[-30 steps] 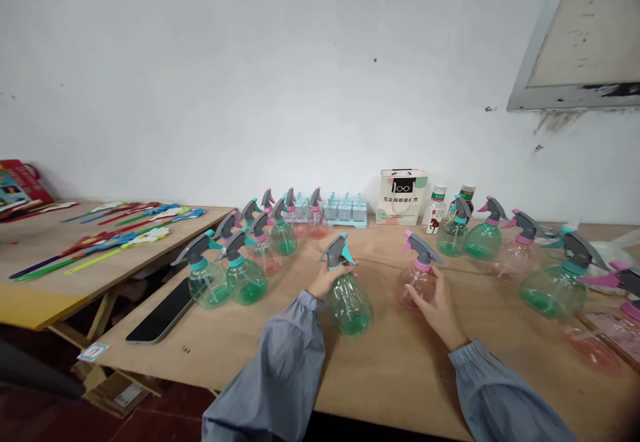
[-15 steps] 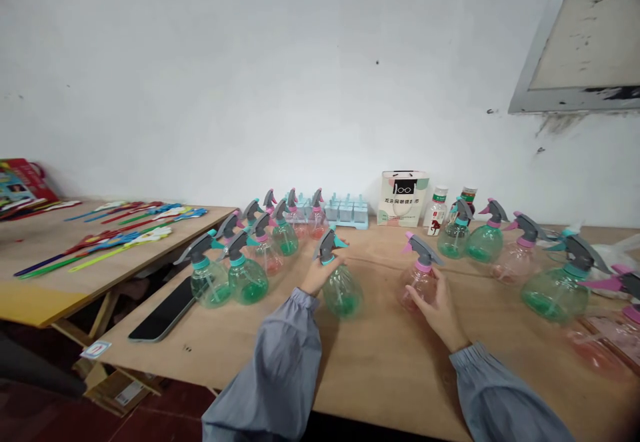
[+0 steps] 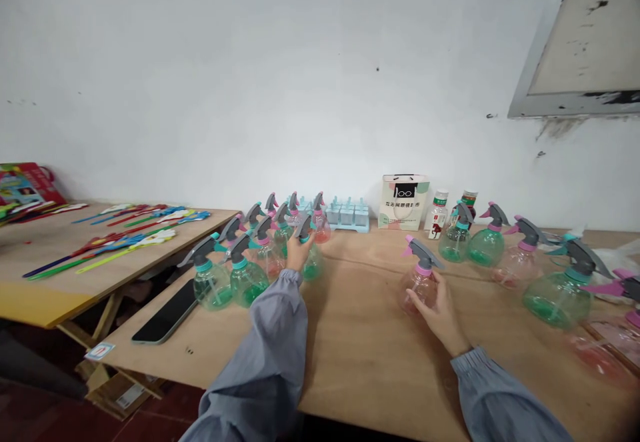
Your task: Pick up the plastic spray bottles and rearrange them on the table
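In the head view, the left hand point(image 3: 299, 252) closes around the neck of a round, clear green plastic spray bottle point(image 3: 313, 265), left of the cream printed paper bag point(image 3: 403, 205), probably because the narrow neck grips securely. The right hand point(image 3: 442, 312) curls thumb and fingers around a round, clear pink plastic spray bottle point(image 3: 416, 286) before the bag, apparently steadying it on the brown wooden counter point(image 3: 365, 362). Similar bottles point(image 3: 249, 285) stand upright left and right of the bag, presumably for stability.

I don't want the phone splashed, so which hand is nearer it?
Left. The left hand, on a green bottle, is right of the phone and farther back; the right hand, on a pink bottle, is much farther right.
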Demonstrator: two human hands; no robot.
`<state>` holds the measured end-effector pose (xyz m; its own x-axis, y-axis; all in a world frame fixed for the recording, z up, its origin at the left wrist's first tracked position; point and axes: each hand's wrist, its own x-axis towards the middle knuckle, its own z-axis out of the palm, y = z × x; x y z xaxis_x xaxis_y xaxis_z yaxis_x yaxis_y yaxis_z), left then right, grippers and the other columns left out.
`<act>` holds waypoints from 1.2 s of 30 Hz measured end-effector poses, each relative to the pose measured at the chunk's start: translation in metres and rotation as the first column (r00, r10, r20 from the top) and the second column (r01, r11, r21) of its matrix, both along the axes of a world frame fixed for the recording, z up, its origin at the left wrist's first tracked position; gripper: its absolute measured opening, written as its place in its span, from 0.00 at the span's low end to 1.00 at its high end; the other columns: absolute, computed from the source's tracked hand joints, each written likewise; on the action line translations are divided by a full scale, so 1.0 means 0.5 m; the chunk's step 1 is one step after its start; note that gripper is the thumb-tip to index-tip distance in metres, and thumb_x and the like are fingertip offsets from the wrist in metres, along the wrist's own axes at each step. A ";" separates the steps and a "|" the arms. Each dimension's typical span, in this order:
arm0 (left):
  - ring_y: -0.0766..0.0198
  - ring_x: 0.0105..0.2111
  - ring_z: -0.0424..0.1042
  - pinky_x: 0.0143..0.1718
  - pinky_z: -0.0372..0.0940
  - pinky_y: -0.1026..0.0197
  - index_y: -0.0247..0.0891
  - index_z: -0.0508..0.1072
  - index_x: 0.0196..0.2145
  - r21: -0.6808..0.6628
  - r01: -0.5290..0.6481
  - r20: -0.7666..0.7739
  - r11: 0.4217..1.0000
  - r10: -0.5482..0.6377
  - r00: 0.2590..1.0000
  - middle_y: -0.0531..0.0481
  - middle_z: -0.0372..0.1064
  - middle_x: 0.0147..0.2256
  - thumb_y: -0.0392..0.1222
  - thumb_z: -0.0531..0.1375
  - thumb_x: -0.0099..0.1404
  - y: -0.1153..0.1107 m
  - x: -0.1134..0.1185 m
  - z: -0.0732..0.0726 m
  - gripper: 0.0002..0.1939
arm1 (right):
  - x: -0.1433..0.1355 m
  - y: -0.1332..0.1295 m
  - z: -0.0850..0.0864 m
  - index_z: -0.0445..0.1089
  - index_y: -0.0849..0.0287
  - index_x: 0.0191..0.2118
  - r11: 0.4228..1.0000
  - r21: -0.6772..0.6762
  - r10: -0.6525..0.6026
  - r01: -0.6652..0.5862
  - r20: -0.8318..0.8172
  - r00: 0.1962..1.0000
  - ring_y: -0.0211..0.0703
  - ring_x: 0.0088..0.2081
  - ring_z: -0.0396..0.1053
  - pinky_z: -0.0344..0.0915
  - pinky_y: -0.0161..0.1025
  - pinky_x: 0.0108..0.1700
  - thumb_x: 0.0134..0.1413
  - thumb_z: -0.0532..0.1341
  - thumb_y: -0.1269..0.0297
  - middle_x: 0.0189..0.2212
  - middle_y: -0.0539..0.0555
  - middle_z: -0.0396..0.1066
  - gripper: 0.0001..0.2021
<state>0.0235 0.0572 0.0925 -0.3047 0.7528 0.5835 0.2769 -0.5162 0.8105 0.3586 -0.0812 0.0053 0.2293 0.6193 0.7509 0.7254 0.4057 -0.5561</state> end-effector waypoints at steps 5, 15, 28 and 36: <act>0.55 0.39 0.74 0.48 0.65 0.53 0.36 0.74 0.44 0.016 -0.001 -0.065 1.000 0.002 0.998 0.44 0.75 0.35 0.48 0.64 0.59 0.008 -0.004 -0.027 0.18 | 0.001 0.002 -0.002 0.57 0.61 0.60 1.000 0.010 0.000 0.000 0.006 1.000 0.58 0.52 0.66 0.64 0.57 0.54 0.53 0.62 0.44 0.51 0.65 0.66 0.35; 0.41 0.54 0.66 0.55 0.61 0.43 0.32 0.60 0.57 -0.005 -0.272 -0.474 0.962 0.237 0.848 0.33 0.65 0.52 0.49 0.68 0.53 -0.056 -0.033 -0.084 0.39 | -0.002 -0.003 0.002 0.57 0.60 0.60 1.000 -0.007 -0.002 0.002 0.007 1.000 0.57 0.53 0.66 0.63 0.56 0.55 0.54 0.62 0.45 0.52 0.64 0.66 0.34; 0.43 0.53 0.66 0.54 0.59 0.47 0.31 0.59 0.60 -0.153 -0.462 -0.653 0.873 0.262 0.711 0.32 0.62 0.53 0.49 0.64 0.61 0.035 -0.004 -0.060 0.35 | -0.001 0.000 0.001 0.57 0.60 0.60 1.000 0.010 -0.006 0.006 0.020 1.000 0.57 0.53 0.66 0.63 0.56 0.54 0.54 0.62 0.45 0.52 0.65 0.66 0.34; 0.42 0.52 0.65 0.55 0.58 0.47 0.28 0.57 0.62 -0.119 -0.481 -0.655 0.869 0.296 0.695 0.29 0.62 0.53 0.51 0.63 0.62 0.074 0.002 -0.068 0.37 | -0.006 -0.004 0.002 0.57 0.60 0.60 1.000 -0.004 -0.004 0.004 0.027 1.000 0.58 0.53 0.66 0.64 0.57 0.54 0.54 0.62 0.44 0.52 0.64 0.66 0.34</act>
